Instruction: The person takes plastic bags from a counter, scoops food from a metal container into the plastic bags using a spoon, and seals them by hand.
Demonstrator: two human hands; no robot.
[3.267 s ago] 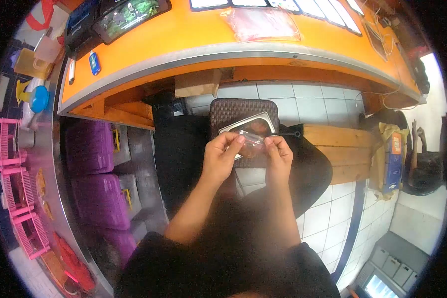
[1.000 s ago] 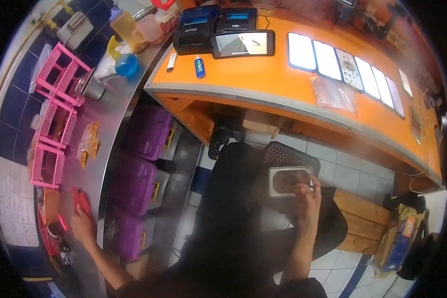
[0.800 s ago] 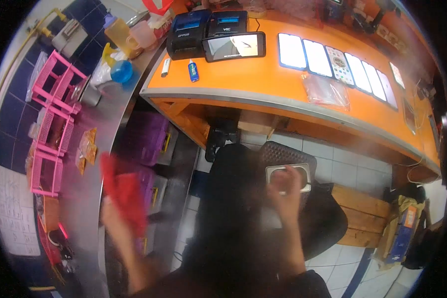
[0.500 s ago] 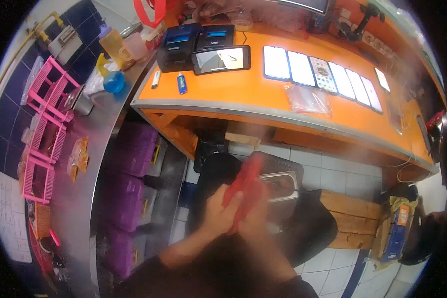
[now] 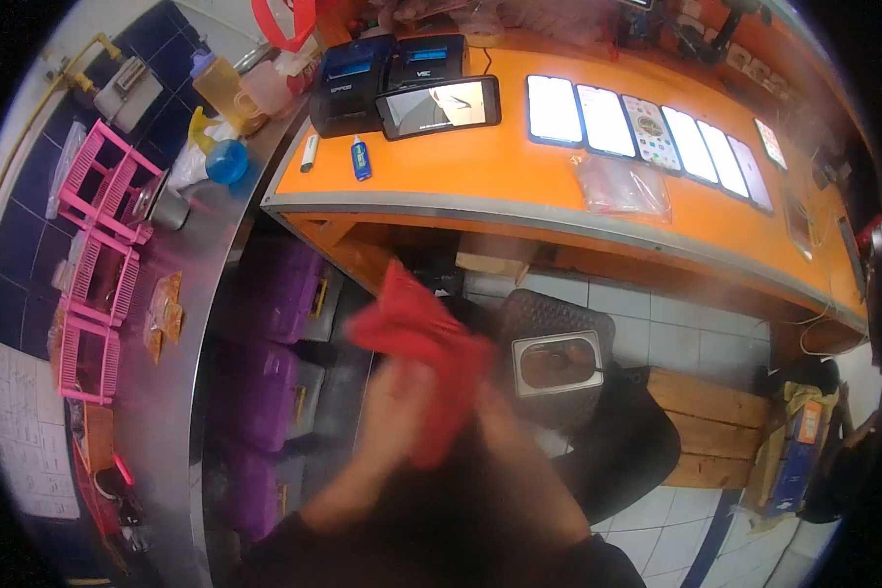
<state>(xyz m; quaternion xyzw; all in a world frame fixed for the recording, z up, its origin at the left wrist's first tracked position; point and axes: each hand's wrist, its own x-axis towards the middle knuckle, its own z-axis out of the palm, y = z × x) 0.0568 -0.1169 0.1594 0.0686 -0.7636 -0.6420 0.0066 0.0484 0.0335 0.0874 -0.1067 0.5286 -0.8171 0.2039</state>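
A red cloth [image 5: 423,343] is bunched between my two hands, blurred by motion, above my lap. My left hand [image 5: 399,400] grips it from the left and below. On the right side of the cloth, my right hand [image 5: 490,412] is pressed against it, its fingers mostly covered by the fabric. Right of the hands, a metal tray [image 5: 515,367] with brown contents and a dark-handled utensil [image 5: 580,369] in it rests on a dark woven stool [image 5: 598,326].
An orange table [image 5: 441,181] carries lit phones [image 5: 556,110], a plastic bag pack [image 5: 622,186] and two black printers [image 5: 348,86]. At left, a steel counter [image 5: 201,333] holds pink racks [image 5: 98,265]. Purple bins [image 5: 265,392] stand below. A wooden bench [image 5: 706,421] is at right.
The clear packet is out of my hands. My left hand fetched the red cloth from the left counter, and both hands have brought it together, now left of the tray.
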